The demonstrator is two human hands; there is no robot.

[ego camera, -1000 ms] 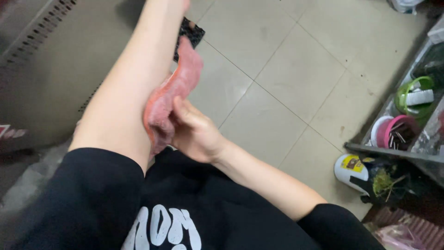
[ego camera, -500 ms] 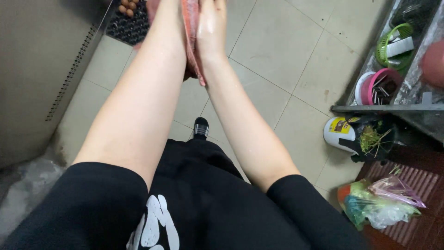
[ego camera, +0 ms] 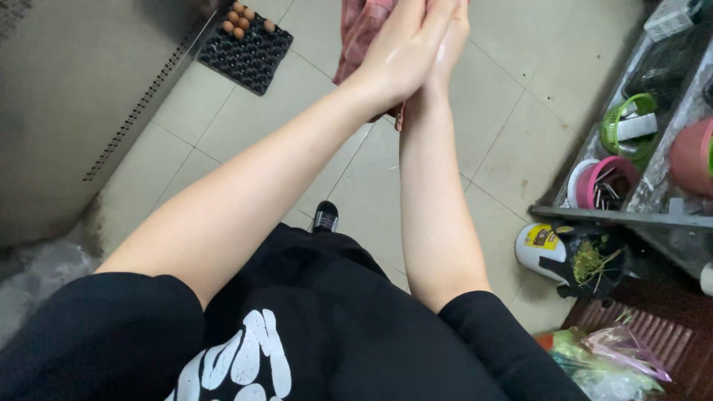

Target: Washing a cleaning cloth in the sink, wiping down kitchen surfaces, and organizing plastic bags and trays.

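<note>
The pink cloth is hanging at the top of the view, behind and between the two raised hands, its lower edge peeking out beside the right wrist. The left hand and the right hand are pressing palm to palm against it, fingers stretched flat rather than curled, so neither is gripping; the skin is looking wet. The fingertips are running off the top of the frame, so how much cloth lies between the palms cannot be told. To dry well here, I judge the hands should be keeping the cloth sandwiched fully between the palms and turning so the backs and wrists are getting wiped too, without letting the cloth slide towards the floor.

Left of the cloth, one black egg tray is lying on the tiled floor, carrying about seven brown eggs at its far corner. Below the cloth, one black shoe is showing. Right of the cloth, one green basket and one pink basket are sitting on a low shelf, and one white-and-black pot with plant scraps is standing beneath them.
</note>
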